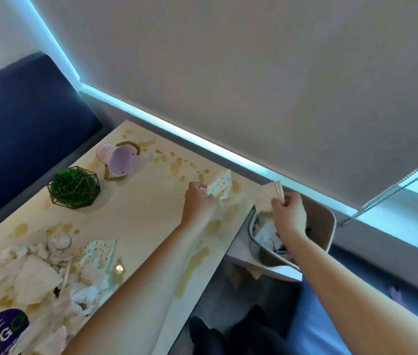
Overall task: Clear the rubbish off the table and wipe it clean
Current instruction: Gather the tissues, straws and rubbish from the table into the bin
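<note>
Left hand fingers pinch a dotted napkin, right hand fingers grip a straw; purple wrapper reads "GO".

Legible text: one item only. The purple packet at the 7 o'clock corner of the counter carries large letters "G" in white and "O" in green. The pink cup, lying on its side at 11 o'clock, bears a printed label, unreadable.
</note>
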The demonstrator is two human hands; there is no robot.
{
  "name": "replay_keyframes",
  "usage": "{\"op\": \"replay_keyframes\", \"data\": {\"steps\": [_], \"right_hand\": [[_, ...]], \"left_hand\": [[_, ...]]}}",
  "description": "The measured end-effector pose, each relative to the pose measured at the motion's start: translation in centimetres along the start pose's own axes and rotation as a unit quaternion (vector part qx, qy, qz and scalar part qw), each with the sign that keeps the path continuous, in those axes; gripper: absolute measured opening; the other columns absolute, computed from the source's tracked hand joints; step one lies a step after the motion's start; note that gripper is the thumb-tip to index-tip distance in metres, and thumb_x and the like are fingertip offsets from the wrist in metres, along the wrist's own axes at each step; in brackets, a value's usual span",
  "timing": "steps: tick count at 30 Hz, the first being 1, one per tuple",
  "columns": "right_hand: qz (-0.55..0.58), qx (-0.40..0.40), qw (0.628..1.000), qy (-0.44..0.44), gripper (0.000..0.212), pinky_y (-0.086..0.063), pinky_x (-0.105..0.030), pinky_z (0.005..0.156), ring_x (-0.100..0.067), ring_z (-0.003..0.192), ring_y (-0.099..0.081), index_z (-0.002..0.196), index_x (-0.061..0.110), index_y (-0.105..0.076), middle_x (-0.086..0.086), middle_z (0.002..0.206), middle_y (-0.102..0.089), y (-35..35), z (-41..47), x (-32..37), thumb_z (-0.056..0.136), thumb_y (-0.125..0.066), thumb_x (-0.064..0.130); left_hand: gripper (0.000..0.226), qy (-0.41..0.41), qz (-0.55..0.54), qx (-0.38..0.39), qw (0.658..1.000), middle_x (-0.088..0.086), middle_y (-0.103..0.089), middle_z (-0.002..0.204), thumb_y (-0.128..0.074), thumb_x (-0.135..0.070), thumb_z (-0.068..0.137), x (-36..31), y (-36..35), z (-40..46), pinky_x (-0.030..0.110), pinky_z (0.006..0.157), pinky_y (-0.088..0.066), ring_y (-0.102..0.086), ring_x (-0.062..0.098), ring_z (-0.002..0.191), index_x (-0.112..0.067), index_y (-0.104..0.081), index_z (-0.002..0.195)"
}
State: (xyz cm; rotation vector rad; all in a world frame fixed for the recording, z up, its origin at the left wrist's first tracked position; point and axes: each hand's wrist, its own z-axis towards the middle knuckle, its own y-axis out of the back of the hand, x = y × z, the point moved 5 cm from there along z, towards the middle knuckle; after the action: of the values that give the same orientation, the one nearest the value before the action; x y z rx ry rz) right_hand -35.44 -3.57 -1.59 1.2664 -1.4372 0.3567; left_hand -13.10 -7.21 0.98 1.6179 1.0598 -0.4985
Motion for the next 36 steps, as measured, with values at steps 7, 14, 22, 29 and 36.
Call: {"op": "replay_keyframes", "data": {"steps": [7,14,22,29,36], "right_hand": [[-0.064,0.003,0.997,-0.047,0.032,-0.035,-0.023,0.049,-0.014,0.066,-0.055,0.124,0.011,-0.055,-0.005,0.096,-0.064,5.1,1.6,-4.3,0.092,-0.049,0.015],[-0.009,-0.006,0.998,-0.068,0.043,-0.035,-0.029,0.079,-0.018,0.091,-0.048,0.136,0.014,-0.042,-0.006,0.133,-0.046,7.9,2.1,-6.0,0.096,-0.05,0.028],[0.03,-0.005,0.996,-0.085,0.011,-0.033,-0.033,0.062,-0.016,0.073,-0.048,0.105,0.009,-0.038,-0.007,0.093,-0.053,9.6,3.5,-6.9,0.098,-0.034,0.015],[-0.051,0.023,0.998,-0.04,0.014,-0.035,-0.018,0.055,-0.017,0.077,-0.053,0.103,0.013,-0.059,-0.004,0.1,-0.058,9.2,4.8,-7.6,0.097,-0.046,0.014],[-0.126,0.094,0.987,-0.023,0.039,-0.048,-0.028,0.079,-0.021,0.1,-0.059,0.136,0.018,-0.05,-0.006,0.128,-0.058,6.9,4.5,-7.5,0.101,-0.044,0.033]], "left_hand": [[0.016,-0.039,0.024,0.094,0.994,0.009,-0.052,0.124,-0.049,-0.017,0.098,-3.6,-7.0,-2.6,0.005,0.039,-0.036,-0.051,0.014,0.087,-0.014,-0.041,0.11],[0.022,-0.005,0.036,0.169,0.985,0.008,-0.052,0.126,-0.052,-0.02,0.097,-4.1,-12.5,-4.2,0.008,0.038,-0.037,-0.055,0.017,0.091,-0.019,-0.036,0.112],[0.013,0.033,-0.039,0.179,0.983,0.004,-0.04,0.069,-0.052,-0.012,0.09,-4.3,-16.5,-4.7,0.026,0.056,-0.038,-0.04,0.018,0.062,-0.009,-0.046,0.079],[0.077,0.074,0.048,0.213,0.973,0.005,-0.025,0.15,-0.062,-0.048,0.086,-2.9,-19.0,-4.6,0.035,0.101,-0.039,-0.034,0.024,0.136,-0.023,-0.026,0.15],[0.055,0.022,-0.031,0.169,0.985,0.002,-0.045,0.146,-0.048,-0.039,0.099,-4.0,-17.0,-3.5,0.026,0.096,-0.033,-0.045,0.019,0.13,-0.02,-0.032,0.149]]}}
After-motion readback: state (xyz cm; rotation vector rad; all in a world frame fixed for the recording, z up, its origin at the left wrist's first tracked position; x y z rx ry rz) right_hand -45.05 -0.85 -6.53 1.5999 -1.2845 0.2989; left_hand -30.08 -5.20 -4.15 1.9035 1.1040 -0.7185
